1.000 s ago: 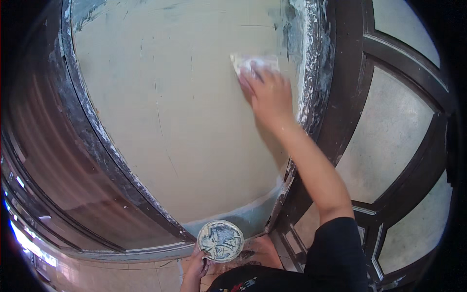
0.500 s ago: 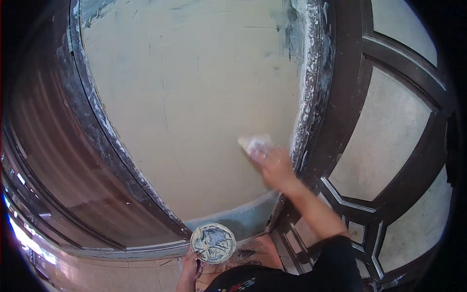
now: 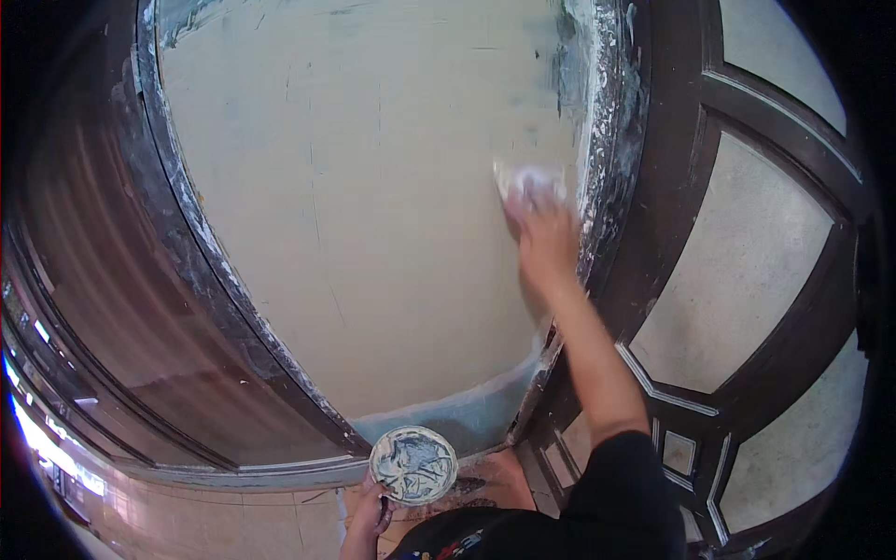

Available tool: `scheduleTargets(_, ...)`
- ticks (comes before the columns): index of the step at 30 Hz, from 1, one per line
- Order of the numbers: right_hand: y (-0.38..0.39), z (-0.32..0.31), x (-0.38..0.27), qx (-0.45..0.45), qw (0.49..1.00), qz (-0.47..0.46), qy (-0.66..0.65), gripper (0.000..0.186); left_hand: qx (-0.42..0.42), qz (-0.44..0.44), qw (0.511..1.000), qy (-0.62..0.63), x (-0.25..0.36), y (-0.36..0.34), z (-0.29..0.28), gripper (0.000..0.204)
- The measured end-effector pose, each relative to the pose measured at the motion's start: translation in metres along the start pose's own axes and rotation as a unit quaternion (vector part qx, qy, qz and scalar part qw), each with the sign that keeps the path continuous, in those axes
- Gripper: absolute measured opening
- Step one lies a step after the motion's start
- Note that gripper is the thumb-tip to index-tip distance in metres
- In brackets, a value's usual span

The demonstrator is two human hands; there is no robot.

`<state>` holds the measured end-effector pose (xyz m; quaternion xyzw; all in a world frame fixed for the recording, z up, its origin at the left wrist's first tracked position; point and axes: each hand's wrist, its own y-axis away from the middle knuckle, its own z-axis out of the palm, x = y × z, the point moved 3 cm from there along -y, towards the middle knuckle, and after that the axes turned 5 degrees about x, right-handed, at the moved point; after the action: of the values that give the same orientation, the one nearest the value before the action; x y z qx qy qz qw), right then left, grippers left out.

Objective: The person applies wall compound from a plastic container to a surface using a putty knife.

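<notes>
My right hand (image 3: 541, 219) is pressed up near the right side of a cream-coated wall panel (image 3: 401, 233). Its fingers close on a pale, wide-bladed putty knife (image 3: 530, 179), smeared by motion, whose blade meets the panel. Low in front of my body, my left hand (image 3: 370, 509) grips the near left rim of a round tub of putty (image 3: 413, 465). Cream and grey-blue putty streaks its face. Grey-blue patches and thin dark scratches show in the panel's coating, and a blue-grey strip (image 3: 467, 411) runs along its bottom.
A scuffed dark frame post (image 3: 597, 177) borders the panel on the right, beside a brown panelled door (image 3: 672, 243). Another worn post (image 3: 219, 271) and brown boards (image 3: 112, 308) stand on the left. Tiled floor (image 3: 252, 523) lies below.
My right hand has swept the putty knife upward and slightly right along the panel. The left hand and tub have barely shifted.
</notes>
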<state>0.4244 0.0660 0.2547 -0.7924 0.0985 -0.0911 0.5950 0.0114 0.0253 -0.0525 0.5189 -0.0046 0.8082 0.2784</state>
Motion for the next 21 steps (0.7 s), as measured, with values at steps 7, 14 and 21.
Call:
scheduleTargets(7,0.308,0.034,-0.032,-0.303,0.941,0.084,-0.125,0.046,-0.031,-0.071,0.996,-0.052,-0.003,-0.015,-0.028,0.068)
scheduleTargets(14,0.047,-0.041,0.025,0.056,0.995,-0.055,-0.061,0.041,0.006,-0.044,0.999,0.017,-0.007,-0.022,0.002,0.065)
scheduleTargets(21,0.022,0.009,0.028,0.026,0.999,0.015,0.041,0.038,0.009,-0.034,0.999,0.015,0.007,-0.002,0.022,0.065)
